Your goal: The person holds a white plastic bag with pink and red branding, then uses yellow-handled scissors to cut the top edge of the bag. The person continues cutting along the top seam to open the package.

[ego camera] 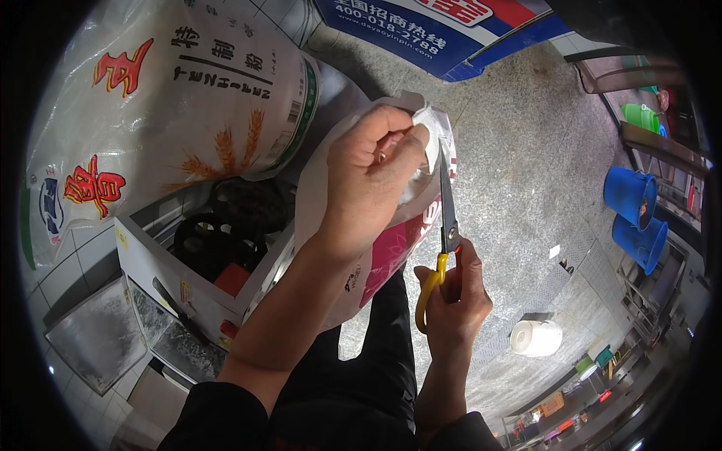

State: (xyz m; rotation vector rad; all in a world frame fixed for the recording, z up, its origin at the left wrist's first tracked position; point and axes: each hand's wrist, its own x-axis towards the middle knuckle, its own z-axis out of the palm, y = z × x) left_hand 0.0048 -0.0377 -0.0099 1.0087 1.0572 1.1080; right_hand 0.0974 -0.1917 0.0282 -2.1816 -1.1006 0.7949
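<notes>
My left hand (369, 169) pinches the gathered white top edge of a woven flour sack (389, 265) with a pink printed panel. The sack stands in front of my legs. My right hand (457, 304) grips a pair of scissors (448, 211) with yellow and red handles, fingers through the loops. The long dark blades point up and away from me. Their tips lie at the sack's top edge, just right of my left fingertips. Blades look nearly closed. Whether any material sits between them is hidden.
At left, a large printed flour sack (225, 101) lies over a white machine housing (175, 270) with black pulleys inside. A blue printed panel (406, 34) stands ahead. Blue buckets (629, 194) and a white bucket (536, 338) are on the right. Speckled floor (507, 141) lies between.
</notes>
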